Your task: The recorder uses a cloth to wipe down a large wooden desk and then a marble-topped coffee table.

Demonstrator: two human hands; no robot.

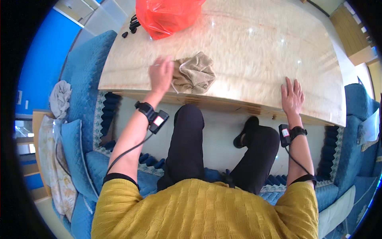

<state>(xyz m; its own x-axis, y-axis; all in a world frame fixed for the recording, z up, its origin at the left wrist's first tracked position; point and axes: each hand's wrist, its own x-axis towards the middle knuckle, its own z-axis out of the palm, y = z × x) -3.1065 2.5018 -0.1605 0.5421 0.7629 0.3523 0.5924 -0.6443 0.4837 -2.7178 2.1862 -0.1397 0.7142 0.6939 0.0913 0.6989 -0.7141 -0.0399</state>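
A crumpled brown cloth [195, 73] lies near the front edge of the pale, glossy wooden table [254, 59]. My left hand [161, 75] is at the cloth's left side, over the tabletop. Motion smears its fingers, and I cannot tell whether they grip the cloth's edge. Farther right, my right hand [292, 96] rests palm down at the table's front edge. Its fingers are spread, and nothing is in them.
A red plastic bag [169, 18] stands at the far left of the table, beside small black objects [133, 27]. Blue quilted sofa seats [89, 55] flank the table on both sides. Cushions [77, 153] lie at the left. Wrist-worn devices with cables run along both my forearms.
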